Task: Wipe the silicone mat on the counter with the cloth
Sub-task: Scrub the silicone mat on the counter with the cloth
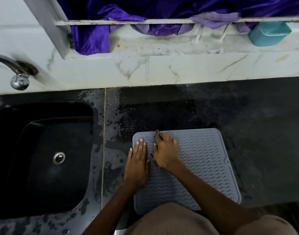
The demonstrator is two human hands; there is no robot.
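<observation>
Mat: a grey-blue rectangular silicone mat (204, 167) with a wavy ribbed surface lies flat on the wet black stone counter (255, 124).
Left hand: the left hand (136, 164) presses flat, fingers straight and together, on the mat's left edge.
Right hand: the right hand (165, 150), just beside the left, bears down on a dark speckled cloth (156, 146) that shows only along its inner edge; its fingertips are blurred, so whether they curl round the cloth cannot be told.
Left of the hands: a black sink basin (48, 158) with a metal drain.
</observation>
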